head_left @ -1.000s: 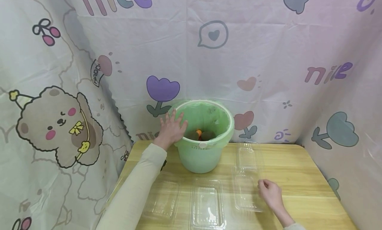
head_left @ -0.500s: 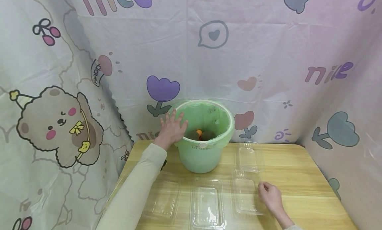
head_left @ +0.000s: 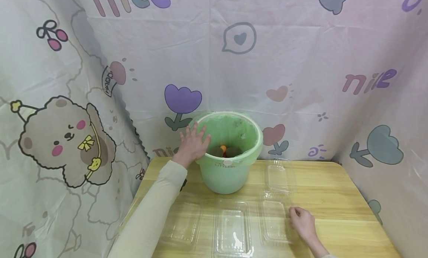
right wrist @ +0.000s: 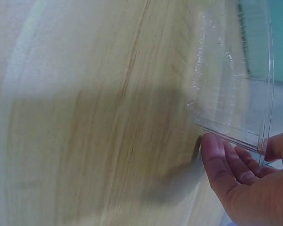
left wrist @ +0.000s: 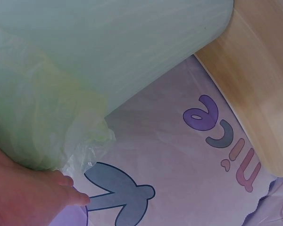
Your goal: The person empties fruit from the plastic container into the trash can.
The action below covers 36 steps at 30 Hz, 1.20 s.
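Observation:
A pale green bucket (head_left: 224, 180) lined with a thin green plastic bag (head_left: 230, 129) stands at the back of the table. Fingers spread, my left hand (head_left: 193, 144) rests on its left rim; the left wrist view has that hand (left wrist: 33, 195) against the bag's folded-over edge. Inside the bucket, a small orange thing (head_left: 223, 149) shows beside darker shapes that I cannot make out. My right hand (head_left: 302, 221) pinches the right edge of a clear plastic container (head_left: 275, 222). Thumb and fingers of the right hand (right wrist: 247, 179) hold the container's (right wrist: 226, 89) rim in the right wrist view.
More clear plastic containers, one in the middle (head_left: 233, 230) and one at left (head_left: 184, 222), lie on the wooden table (head_left: 334, 206). Another clear tray section (head_left: 276, 176) lies right of the bucket. Printed cloth (head_left: 301, 64) hangs behind and at both sides.
My right hand has shifted slightly toward the table's near edge, and the clear plastic container has slid a little with it. The left hand and the bucket keep their places.

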Each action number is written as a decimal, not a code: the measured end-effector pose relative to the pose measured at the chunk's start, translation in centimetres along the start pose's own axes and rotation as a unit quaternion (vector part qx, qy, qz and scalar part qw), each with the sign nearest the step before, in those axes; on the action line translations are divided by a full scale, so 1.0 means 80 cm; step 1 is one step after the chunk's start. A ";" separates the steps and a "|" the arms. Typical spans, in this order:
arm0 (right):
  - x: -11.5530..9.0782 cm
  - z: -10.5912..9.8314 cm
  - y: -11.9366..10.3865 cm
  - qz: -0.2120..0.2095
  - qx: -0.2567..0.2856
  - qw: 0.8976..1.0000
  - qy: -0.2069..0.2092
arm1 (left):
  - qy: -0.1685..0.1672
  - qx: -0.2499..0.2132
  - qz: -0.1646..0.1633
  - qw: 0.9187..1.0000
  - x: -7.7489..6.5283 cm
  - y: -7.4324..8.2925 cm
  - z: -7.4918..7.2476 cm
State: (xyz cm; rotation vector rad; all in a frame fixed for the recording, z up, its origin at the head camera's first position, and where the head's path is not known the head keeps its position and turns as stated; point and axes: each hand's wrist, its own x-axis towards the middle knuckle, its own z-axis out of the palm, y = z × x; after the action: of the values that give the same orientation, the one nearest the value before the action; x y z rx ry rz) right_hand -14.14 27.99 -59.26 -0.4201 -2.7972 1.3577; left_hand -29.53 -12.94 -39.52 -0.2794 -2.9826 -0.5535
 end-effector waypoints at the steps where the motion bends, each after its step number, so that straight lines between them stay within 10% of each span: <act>1: 0.000 0.000 0.001 -0.001 0.001 1.000 0.000 | 0.000 0.001 0.001 1.000 0.000 0.000 0.000; 25: -0.001 -0.002 0.000 0.009 -0.003 1.000 -0.006 | -0.010 0.016 0.001 1.000 -0.002 0.003 -0.005; 36: 0.030 -0.047 -0.048 -0.137 -0.078 0.983 0.089 | -0.018 -0.007 -0.001 1.000 -0.002 -0.004 -0.011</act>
State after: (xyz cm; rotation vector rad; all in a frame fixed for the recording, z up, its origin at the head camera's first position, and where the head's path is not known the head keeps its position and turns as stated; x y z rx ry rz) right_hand -16.94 29.18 -54.19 -0.1398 -2.6985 0.9976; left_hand -29.34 -13.56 -38.85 -0.2917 -3.0150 -0.5754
